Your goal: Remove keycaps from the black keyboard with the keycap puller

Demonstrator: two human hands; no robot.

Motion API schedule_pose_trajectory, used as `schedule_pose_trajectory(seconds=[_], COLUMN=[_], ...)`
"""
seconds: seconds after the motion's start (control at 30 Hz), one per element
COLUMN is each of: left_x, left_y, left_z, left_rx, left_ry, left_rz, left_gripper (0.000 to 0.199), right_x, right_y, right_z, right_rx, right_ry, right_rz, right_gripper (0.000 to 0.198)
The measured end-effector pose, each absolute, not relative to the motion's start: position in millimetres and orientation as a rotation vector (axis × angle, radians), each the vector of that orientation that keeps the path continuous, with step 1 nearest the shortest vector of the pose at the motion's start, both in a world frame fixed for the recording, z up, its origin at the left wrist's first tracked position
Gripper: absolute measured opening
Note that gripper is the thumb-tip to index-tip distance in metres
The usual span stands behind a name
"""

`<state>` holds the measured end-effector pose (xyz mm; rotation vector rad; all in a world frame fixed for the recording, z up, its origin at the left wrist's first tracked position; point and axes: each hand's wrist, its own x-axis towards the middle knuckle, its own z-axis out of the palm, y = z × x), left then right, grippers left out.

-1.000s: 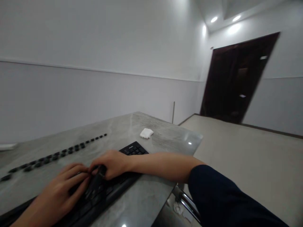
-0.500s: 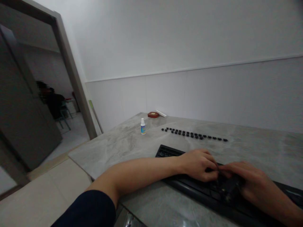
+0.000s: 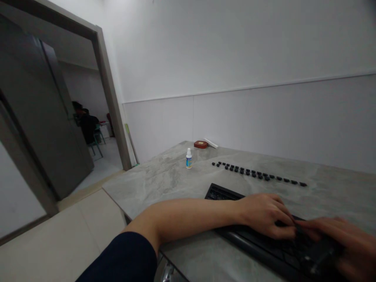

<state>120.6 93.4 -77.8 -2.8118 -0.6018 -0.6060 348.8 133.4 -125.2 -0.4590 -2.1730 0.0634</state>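
Note:
A black keyboard [image 3: 252, 243] lies at a slant near the table's front edge, partly covered by my hands. Over its keys, my left hand [image 3: 267, 215] is closed with thumb and forefinger drawn together; anything in this pinch is too small to make out. My right hand [image 3: 343, 235], smeared by motion, meets the left fingertips and curls round a dark object [image 3: 320, 252] low over the keyboard. What kind of object it is, I cannot tell. Beyond the keyboard, several loose black keycaps [image 3: 258, 174] lie in two rough rows.
A small white spray bottle [image 3: 188, 158] stands left of the keycaps. Farther back are a reddish-brown box [image 3: 200, 144] and a white strip [image 3: 211, 143]. The grey marbled table [image 3: 152, 176] meets a pale wall. Through an open doorway at left, a person [image 3: 88, 123] sits in another room.
My view has turned left, so everything sits farther right in the picture. Both hands remain together over the keyboard, and the right one is more blurred.

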Motion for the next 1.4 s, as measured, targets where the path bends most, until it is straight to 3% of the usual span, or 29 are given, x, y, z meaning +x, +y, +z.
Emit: schedule_pose_trajectory(seconds=[0.07,0.27,0.47,0.97,1.1,1.23,1.4], left_x=[122.2,120.6,120.4,120.2,120.1,120.0,119.9], left_y=[87.4,81.3,82.7,79.3,78.8,77.6,76.9], left_z=[-75.5,-74.8,-77.2,-74.1,-73.3,-71.2,-69.6], left_rx=[-2.833,-2.841,-2.799,-2.837,-2.856,-2.873,-2.91], left_ry=[-0.611,-0.785,-0.924,-0.814,-0.784,-0.771,-0.758], left_rz=[-0.682,-1.02,-0.995,-1.002,-0.995,-0.98,-0.919], left_gripper=[0.025,0.022,0.022,0.02,0.021,0.021,0.022], right_x=[346.5,329.2,330.0,328.8,328.9,328.9,326.6], right_y=[115.0,89.8,90.2,85.1,87.1,89.6,91.6], right_z=[-107.0,-79.1,-80.1,-73.7,-76.6,-79.7,-76.4], right_rx=[-0.536,-0.722,-0.692,-0.435,-0.596,-0.911,-1.089], right_ry=[-2.301,-2.387,-2.4,-2.525,-2.516,-2.408,-2.32], right_rz=[0.05,0.003,-0.016,-0.502,-0.265,0.141,0.314], right_gripper=[0.033,0.013,0.009,0.013,0.007,0.021,0.018])
